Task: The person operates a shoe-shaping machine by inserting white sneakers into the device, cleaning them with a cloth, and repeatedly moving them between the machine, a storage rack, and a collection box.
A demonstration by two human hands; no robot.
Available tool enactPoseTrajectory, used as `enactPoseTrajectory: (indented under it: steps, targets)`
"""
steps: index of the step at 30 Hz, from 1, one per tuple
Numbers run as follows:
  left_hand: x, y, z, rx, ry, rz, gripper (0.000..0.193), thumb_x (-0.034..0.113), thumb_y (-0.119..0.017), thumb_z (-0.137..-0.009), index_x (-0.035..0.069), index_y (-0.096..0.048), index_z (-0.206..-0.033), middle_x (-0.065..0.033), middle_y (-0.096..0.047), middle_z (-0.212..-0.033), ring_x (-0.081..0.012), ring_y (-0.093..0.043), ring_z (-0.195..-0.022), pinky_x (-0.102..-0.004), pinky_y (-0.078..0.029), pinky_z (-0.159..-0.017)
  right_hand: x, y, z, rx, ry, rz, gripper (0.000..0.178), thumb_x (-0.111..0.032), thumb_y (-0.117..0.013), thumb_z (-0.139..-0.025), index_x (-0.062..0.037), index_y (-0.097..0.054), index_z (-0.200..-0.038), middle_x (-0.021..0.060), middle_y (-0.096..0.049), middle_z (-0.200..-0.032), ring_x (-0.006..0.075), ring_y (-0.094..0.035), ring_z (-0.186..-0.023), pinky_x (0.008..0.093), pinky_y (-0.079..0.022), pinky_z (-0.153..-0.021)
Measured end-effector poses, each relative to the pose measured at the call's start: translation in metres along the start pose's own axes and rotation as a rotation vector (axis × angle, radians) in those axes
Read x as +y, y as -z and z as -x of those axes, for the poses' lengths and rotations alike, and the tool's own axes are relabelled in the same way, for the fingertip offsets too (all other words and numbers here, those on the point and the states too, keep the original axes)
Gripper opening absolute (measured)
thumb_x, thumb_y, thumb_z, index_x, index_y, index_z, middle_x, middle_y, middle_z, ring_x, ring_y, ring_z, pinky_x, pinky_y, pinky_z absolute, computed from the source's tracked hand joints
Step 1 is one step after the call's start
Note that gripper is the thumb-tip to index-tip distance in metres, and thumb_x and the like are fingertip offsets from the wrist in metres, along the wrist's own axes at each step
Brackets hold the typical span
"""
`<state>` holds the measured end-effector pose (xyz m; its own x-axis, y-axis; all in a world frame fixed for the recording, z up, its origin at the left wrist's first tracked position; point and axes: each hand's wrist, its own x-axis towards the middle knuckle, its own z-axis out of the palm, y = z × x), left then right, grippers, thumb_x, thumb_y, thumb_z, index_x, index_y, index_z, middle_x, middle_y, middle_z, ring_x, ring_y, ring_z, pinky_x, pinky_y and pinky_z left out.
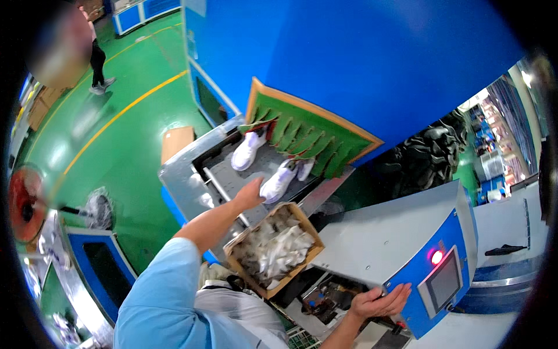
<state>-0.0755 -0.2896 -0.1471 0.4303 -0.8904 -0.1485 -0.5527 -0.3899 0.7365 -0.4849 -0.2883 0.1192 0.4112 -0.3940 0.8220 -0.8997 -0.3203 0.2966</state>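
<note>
A pair of white shoes lies on the dark conveyor bed [229, 189] in front of a green strip curtain [311, 139]. My left hand [250, 195] reaches over the bed, its fingertips right beside the toe of the nearer shoe [279, 183]; whether they touch is unclear. Farther left rests the other shoe [249, 151], and part of another white shoe [305, 168] shows under the curtain. My right hand [381, 301] is palm up with fingers loosely curled and parted, next to a blue control panel [415, 279]. I make out nothing held in it.
An open cardboard box [311, 253] full of crumpled white paper [285, 250] stands between me and the conveyor. Behind the curtain rises a large blue machine [349, 64]. Dark shoe-like shapes [427, 151] are piled at right. A fan [26, 203] and a person [97, 58] are at left.
</note>
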Motion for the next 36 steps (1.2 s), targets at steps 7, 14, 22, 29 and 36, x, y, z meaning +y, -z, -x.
enactPoseTrajectory:
  steps: [7, 14, 22, 29, 36]
  targets:
    - [-0.028, -0.102, -0.115, 0.262, 0.253, 0.528, 0.062, 0.021, -0.085, -0.064, 0.002, -0.049, -0.112, -0.0249, -0.062, -0.102, -0.0418, -0.060, -0.101, -0.0464, -0.048, -0.085, 0.005, 0.008, 0.020, 0.049, 0.074, 0.097, 0.054, -0.035, -0.025, -0.099, 0.0065, -0.042, -0.130, 0.0256, -0.047, -0.131, 0.0395, -0.045, -0.122, 0.0512, -0.033, -0.100]
    - [0.018, 0.028, -0.072, -0.095, 0.229, 0.544, 0.052, 0.023, -0.081, -0.068, 0.002, -0.056, -0.108, -0.0102, -0.065, -0.090, -0.0213, -0.064, -0.081, -0.0348, -0.051, -0.074, -0.014, 0.022, 0.018, -0.081, -0.119, 0.007, 0.053, -0.034, -0.029, -0.100, 0.0067, -0.039, -0.133, 0.0274, -0.041, -0.137, 0.0409, -0.037, -0.128, 0.0544, -0.028, -0.105]
    - [0.135, 0.101, 0.168, -0.723, 0.207, 1.105, 0.094, 0.024, -0.091, -0.057, 0.002, -0.043, -0.135, -0.0065, -0.061, -0.117, -0.0210, -0.056, -0.112, -0.0366, -0.046, -0.094, -0.120, 0.092, 0.002, -0.743, -0.629, -1.073, 0.103, -0.034, -0.076, -0.077, -0.0016, -0.008, -0.147, 0.0221, -0.029, -0.143, 0.0349, -0.034, -0.131, 0.0470, -0.024, -0.111]
    - [0.185, 0.017, 0.274, -0.322, 0.091, 0.914, 0.058, 0.036, -0.051, -0.095, 0.001, -0.034, -0.138, -0.0129, -0.050, -0.124, -0.0225, -0.051, -0.111, -0.0359, -0.042, -0.096, -0.094, 0.128, 0.038, -0.410, -0.900, -1.355, 0.119, -0.023, -0.081, -0.072, 0.0026, 0.008, -0.147, 0.0256, -0.037, -0.137, 0.0326, -0.043, -0.126, 0.0411, -0.034, -0.106]
    - [0.206, -0.011, 0.312, -0.159, -0.700, 0.130, 0.029, 0.022, -0.045, -0.094, -0.001, -0.052, -0.079, -0.0138, -0.055, -0.079, -0.0292, -0.050, -0.071, -0.0401, -0.040, -0.067, -0.050, 0.178, 0.096, -0.732, -0.911, -1.209, 0.101, -0.026, -0.078, -0.072, -0.0069, -0.019, -0.151, 0.0273, -0.052, -0.113, 0.0404, -0.058, -0.096, 0.0434, -0.048, -0.085]
